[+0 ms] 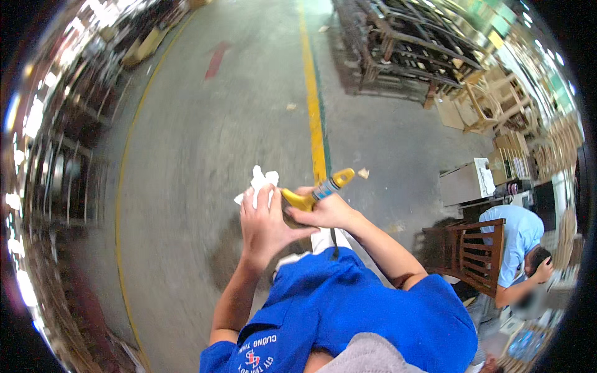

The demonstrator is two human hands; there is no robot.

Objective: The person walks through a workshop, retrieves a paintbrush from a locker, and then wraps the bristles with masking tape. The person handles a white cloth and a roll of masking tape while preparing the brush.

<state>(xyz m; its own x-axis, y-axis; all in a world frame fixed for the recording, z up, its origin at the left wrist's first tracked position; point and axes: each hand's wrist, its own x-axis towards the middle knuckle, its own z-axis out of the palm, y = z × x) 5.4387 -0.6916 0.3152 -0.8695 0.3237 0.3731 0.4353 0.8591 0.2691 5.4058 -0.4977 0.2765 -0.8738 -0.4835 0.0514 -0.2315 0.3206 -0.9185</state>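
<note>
My left hand (262, 221) is closed around a crumpled white tissue or rag (263, 178), which sticks out past the fingertips. In my right hand (323, 211) is a yellow-handled tool (341, 178) with a grey-blue band round its handle and a hole near the end. It looks like a paintbrush, but its working end is hidden between my hands. The handle slants up to the right. Both hands are close together in front of my blue shirt (348, 298), above the floor.
Yellow lines (314, 112) run along the grey floor (205, 143). Dark wooden frames (410, 46) are stacked at far right. Nearer on the right are a brown wooden chair (466, 252) and a bent-over person in light blue (513, 227). Racks (71, 180) line the left side.
</note>
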